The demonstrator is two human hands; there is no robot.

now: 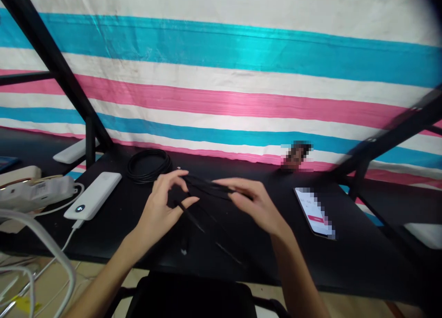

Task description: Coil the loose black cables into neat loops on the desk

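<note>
Crosswise, black cable (207,189), left hand (160,212), right hand (257,207)

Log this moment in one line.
left hand: holds cable | right hand: holds cable | coil behind | power bank left | phone right

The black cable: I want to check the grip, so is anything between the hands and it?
Nothing visible. The fingers of the left hand and the right hand both pinch the thin black cable above the black table.
</note>
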